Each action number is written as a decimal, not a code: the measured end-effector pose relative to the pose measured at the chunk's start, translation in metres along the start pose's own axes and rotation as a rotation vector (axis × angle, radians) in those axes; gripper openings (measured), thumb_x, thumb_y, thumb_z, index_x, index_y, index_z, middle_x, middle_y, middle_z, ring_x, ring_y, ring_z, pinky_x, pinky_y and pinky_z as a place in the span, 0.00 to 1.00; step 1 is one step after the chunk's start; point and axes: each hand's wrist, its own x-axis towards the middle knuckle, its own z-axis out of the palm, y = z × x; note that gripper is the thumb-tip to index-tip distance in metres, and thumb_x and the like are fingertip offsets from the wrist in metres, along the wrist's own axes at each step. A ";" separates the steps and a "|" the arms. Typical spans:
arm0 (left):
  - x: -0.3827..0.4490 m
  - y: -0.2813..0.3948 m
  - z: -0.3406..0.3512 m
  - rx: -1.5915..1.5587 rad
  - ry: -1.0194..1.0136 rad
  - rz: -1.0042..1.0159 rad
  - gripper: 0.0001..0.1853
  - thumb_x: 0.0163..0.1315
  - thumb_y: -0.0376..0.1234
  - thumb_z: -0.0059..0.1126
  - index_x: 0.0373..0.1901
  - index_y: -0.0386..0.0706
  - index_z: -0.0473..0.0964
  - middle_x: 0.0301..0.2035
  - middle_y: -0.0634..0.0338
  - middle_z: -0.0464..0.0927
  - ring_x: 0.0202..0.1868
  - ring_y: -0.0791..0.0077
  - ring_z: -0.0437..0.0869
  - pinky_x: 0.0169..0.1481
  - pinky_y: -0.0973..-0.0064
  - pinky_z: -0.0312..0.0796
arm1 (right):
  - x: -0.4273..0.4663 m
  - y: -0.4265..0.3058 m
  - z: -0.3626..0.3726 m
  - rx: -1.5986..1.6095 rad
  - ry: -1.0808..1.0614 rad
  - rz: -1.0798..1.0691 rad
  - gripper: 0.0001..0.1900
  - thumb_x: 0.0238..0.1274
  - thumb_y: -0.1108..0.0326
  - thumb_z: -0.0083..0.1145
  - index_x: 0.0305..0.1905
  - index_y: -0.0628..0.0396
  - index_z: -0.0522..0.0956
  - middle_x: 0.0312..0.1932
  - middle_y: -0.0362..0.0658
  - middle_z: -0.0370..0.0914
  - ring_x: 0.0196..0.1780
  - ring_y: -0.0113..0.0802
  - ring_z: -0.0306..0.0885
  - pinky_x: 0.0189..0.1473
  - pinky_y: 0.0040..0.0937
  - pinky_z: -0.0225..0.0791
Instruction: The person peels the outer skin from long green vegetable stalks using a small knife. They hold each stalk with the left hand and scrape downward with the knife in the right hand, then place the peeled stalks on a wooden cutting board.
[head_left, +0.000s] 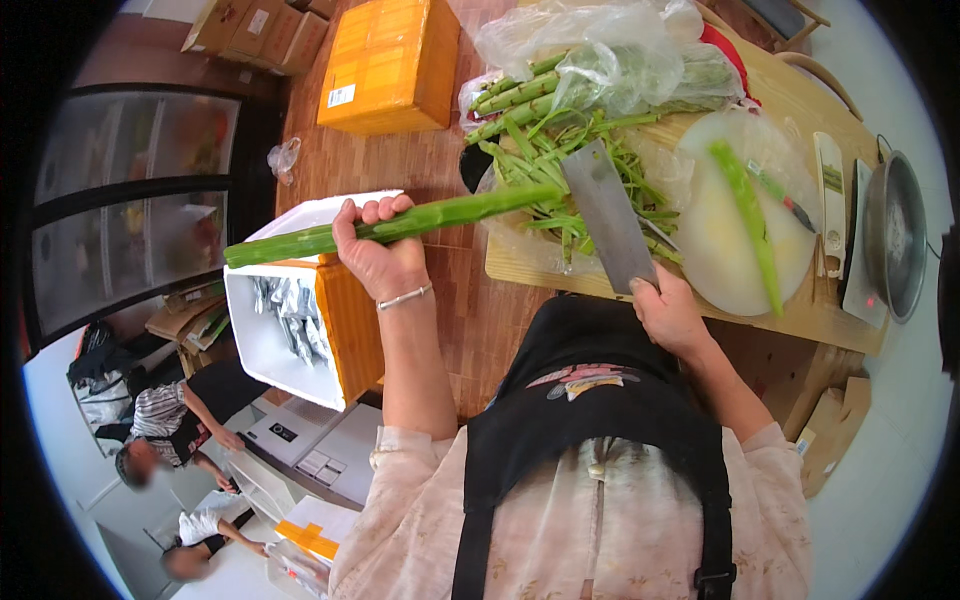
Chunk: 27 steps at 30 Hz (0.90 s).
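My left hand (384, 247) is closed around a long green peeled stem (465, 212), held up in the air. In my right hand (667, 307) is a cleaver (609, 217), its broad blade beside the stem's far end. Green peelings (551, 161) lie heaped beneath, at the table's edge. Another peeled stem (750, 217) lies across a round white cutting board (705, 262) next to a small knife or peeler (784, 196). Unpeeled stems (525, 94) rest behind the peelings, partly under clear plastic bags (615, 60).
A metal bowl (896, 232) sits on a scale (859, 292) at the right of the wooden table (840, 334). An open foam box (349, 330) holding silvery packs stands left of me. A taped orange box (390, 67) is on the floor. Two people are at the lower left.
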 end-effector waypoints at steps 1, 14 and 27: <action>-0.001 0.000 0.001 -0.004 -0.042 -0.038 0.14 0.65 0.32 0.57 0.23 0.46 0.63 0.20 0.65 0.60 0.25 0.71 0.64 0.37 0.68 0.65 | -0.004 -0.008 -0.008 0.062 -0.032 0.046 0.13 0.70 0.66 0.51 0.51 0.63 0.75 0.23 0.42 0.74 0.25 0.29 0.73 0.29 0.33 0.66; -0.159 -0.162 0.082 0.474 -0.615 -0.680 0.14 0.69 0.31 0.60 0.52 0.42 0.69 0.42 0.57 0.79 0.51 0.65 0.82 0.58 0.59 0.75 | -0.018 0.044 -0.184 -0.623 0.692 -0.194 0.24 0.67 0.64 0.53 0.66 0.58 0.72 0.48 0.56 0.83 0.47 0.52 0.83 0.50 0.44 0.74; -0.236 -0.351 0.001 0.678 -0.364 -1.165 0.22 0.73 0.37 0.57 0.63 0.42 0.64 0.53 0.56 0.75 0.56 0.64 0.78 0.60 0.56 0.74 | 0.031 0.093 -0.265 -0.998 0.765 -0.400 0.39 0.54 0.70 0.63 0.74 0.46 0.65 0.44 0.50 0.73 0.43 0.52 0.78 0.43 0.47 0.72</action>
